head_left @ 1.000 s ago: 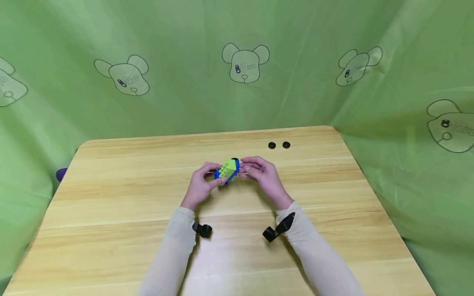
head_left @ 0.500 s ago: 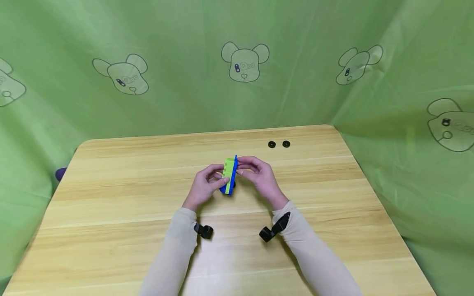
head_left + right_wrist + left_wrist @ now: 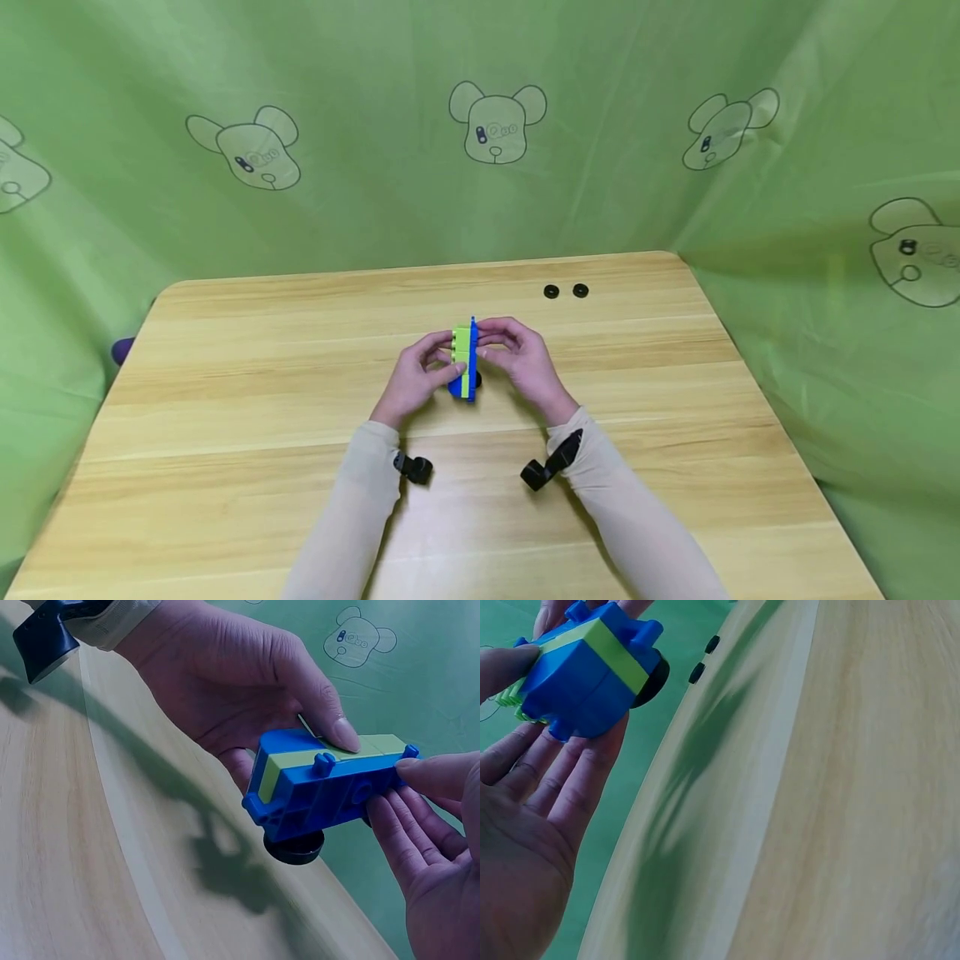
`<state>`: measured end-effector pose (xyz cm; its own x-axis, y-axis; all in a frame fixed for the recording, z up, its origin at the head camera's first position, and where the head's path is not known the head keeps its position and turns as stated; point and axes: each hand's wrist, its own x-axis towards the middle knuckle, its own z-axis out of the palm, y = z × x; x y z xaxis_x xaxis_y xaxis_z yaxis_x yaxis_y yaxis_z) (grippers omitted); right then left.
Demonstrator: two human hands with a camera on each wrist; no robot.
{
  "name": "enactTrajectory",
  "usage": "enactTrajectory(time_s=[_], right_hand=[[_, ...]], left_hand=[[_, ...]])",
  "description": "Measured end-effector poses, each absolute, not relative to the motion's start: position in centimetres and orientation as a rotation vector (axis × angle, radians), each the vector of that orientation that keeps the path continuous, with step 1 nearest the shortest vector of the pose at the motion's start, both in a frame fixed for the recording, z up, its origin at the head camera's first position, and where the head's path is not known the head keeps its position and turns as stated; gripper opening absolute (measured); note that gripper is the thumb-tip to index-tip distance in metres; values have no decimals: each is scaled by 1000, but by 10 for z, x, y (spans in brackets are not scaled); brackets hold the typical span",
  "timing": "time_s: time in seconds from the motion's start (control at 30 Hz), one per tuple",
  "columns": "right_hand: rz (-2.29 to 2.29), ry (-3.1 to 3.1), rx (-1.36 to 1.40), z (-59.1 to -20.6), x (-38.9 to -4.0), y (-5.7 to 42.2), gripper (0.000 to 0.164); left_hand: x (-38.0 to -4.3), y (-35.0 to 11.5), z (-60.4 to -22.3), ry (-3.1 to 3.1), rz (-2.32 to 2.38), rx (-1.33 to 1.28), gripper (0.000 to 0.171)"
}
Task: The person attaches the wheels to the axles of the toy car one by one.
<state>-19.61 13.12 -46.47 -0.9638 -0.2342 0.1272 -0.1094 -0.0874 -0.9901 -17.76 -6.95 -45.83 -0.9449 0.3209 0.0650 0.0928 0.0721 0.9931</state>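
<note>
A toy car of building blocks (image 3: 462, 354), lime green on a blue base, is held on its side above the table. My left hand (image 3: 414, 373) grips it, thumb over the green bricks and fingers behind. Its blue underside (image 3: 322, 796) faces my right hand (image 3: 525, 367), whose thumb and fingers pinch the far end of the base. One black wheel (image 3: 294, 849) is fitted on the lower side. A bare blue axle stub (image 3: 324, 764) sticks out on the upper side. The left wrist view shows the car's blue and green end (image 3: 585, 682).
Two loose black wheels (image 3: 551, 292) (image 3: 581, 291) lie at the back right of the wooden table (image 3: 262, 500). A green curtain (image 3: 375, 208) with mouse-like heads printed on it hangs behind and at both sides.
The toy car has been turned from studs up to lying on its side, its underside now toward the right hand. Both hands keep nearly the same place; the loose wheels have not moved.
</note>
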Motion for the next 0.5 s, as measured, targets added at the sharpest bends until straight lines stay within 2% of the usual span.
enactTrajectory(time_s=[0.5], right_hand=[[-2031, 2210, -441, -438, -188, 137, 33]], left_hand=[[-178, -70, -457, 2119, 1978, 386, 55]])
